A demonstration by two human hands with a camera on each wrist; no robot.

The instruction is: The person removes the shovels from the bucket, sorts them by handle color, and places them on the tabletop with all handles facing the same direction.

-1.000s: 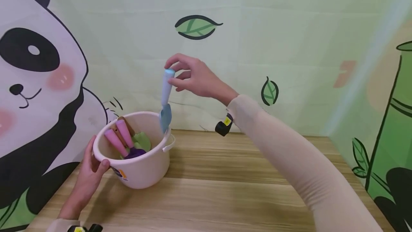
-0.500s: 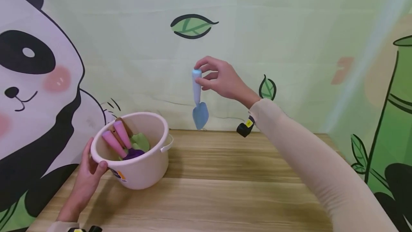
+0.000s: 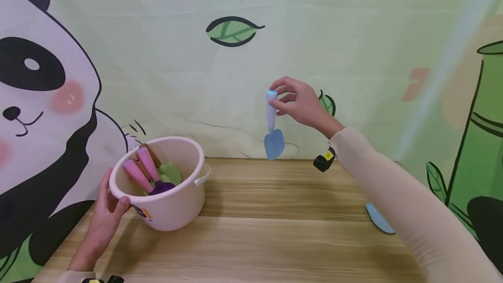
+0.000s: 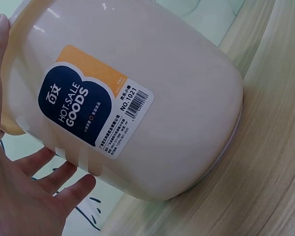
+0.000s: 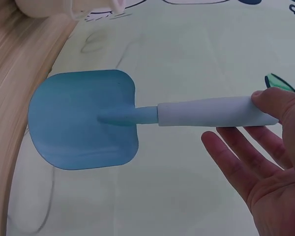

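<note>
- Shovel, plastic-looking, rounded blue blade on a pale lilac handle (image 3: pixel 271 122): held up right of the bucket, apart from it, in front of the printed green backdrop (image 3: pixel 177 56). Looks clear of the wood-grain worktop (image 3: pixel 251 239).
- Right hand (image 3: pixel 300 101): thumb and fingers pinch the handle near its top end; lower fingers are spread apart under it in the right wrist view.
- Handling, my judgement: light, stiff, not fragile. Handle looks smooth, so a fingertip pinch at the end could let it swing or twist. Better hold is mid-handle, nearer the neck.
- Long axis: near vertical in the head view, handle end up, blade down. Broad blade face shows in both head and right wrist views.
- Left hand (image 3: pixel 106 217): thumb and fingers spread, cupped round the outer wall of the round pale pink plastic bucket (image 3: pixel 177 211) below its rim. Bucket sits on the worktop, label toward that hand.
- Inside bucket: pink-handled tools (image 3: pixel 137 174), green piece (image 3: pixel 170 173).
- Flat blue object (image 3: pixel 379 218) at right, partly behind the sleeve; can't identify.
</note>
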